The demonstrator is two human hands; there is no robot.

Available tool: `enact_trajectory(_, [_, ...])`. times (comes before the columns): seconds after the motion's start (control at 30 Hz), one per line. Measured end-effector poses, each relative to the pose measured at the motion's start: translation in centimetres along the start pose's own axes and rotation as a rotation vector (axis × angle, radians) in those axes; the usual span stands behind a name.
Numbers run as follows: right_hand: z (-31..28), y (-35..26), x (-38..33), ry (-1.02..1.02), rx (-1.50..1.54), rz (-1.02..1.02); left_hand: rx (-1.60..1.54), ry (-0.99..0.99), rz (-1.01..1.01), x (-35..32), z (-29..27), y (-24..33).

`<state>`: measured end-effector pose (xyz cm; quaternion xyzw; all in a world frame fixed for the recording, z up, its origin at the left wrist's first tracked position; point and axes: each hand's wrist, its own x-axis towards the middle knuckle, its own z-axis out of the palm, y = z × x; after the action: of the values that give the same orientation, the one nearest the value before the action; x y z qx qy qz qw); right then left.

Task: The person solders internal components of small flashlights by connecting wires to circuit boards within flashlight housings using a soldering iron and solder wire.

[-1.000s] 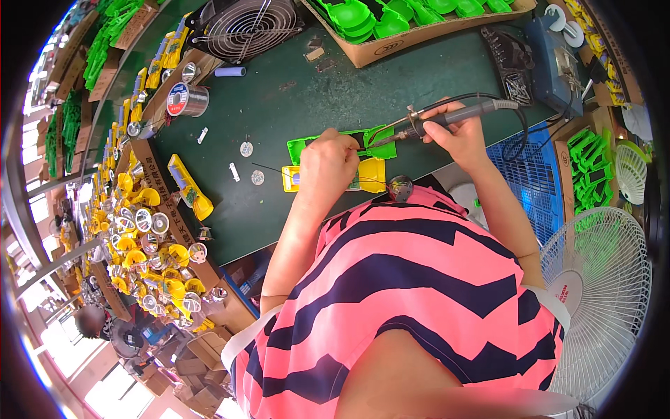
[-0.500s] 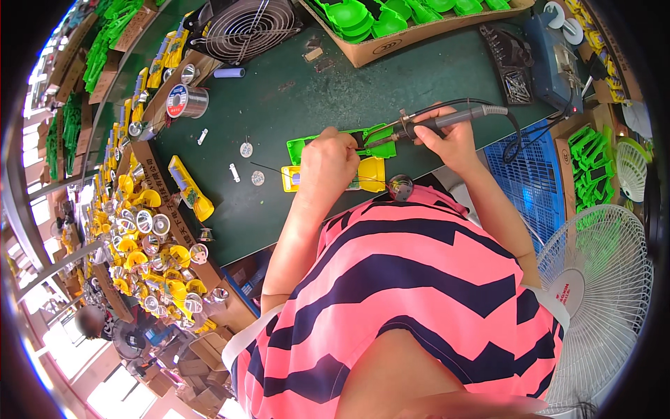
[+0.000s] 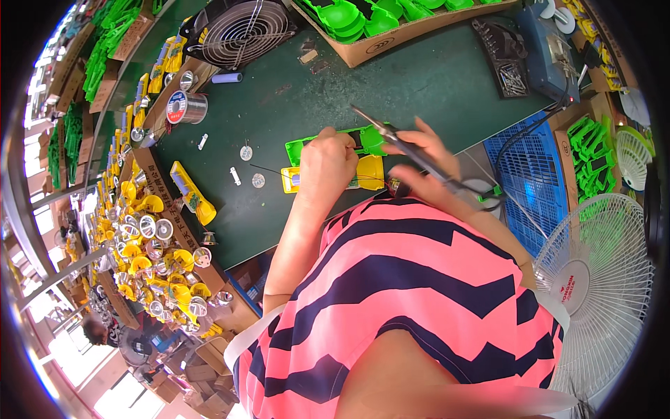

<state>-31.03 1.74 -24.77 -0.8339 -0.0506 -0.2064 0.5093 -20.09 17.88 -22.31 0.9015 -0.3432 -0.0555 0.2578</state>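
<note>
My left hand point(image 3: 326, 165) is closed over the left part of a green plastic shell point(image 3: 371, 142), its fingers pressed together; whatever they pinch is hidden. Under that wrist lies a yellow plastic shell point(image 3: 371, 172) with a purple cell and thin wires. My right hand point(image 3: 427, 162), partly smeared, holds a soldering iron point(image 3: 422, 155) to the right of both shells. The iron's tip points to the far left, raised above the bench and apart from the green shell. A round silvery part beside the yellow shell is mostly hidden by the right hand.
On the green bench point(image 3: 279, 105) are a solder spool point(image 3: 187, 105), a purple cell point(image 3: 227, 78), small round boards point(image 3: 258, 181) and another yellow shell point(image 3: 192, 193). Yellow parts with reflectors point(image 3: 150, 227) crowd the left. A carton point(image 3: 391, 43), blue station point(image 3: 548, 52) and fan point(image 3: 593, 286) stand around.
My right hand has drawn the soldering iron back from the left fingers, swinging its tip up and its handle toward me. The left hand stays nearly in place.
</note>
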Motion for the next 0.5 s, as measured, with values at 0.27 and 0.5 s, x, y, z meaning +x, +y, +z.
enact_trajectory(0.27, [1.8, -0.7, 0.2, -0.223, -0.034, 0.073, 0.045, -0.02, -0.008, -0.2, 0.0, -0.2])
enact_trajectory(0.5, [0.8, -0.4, 1.3, -0.223, -0.083, 0.021, -0.352, 0.192, -0.152, -2.1, -1.5, -0.2])
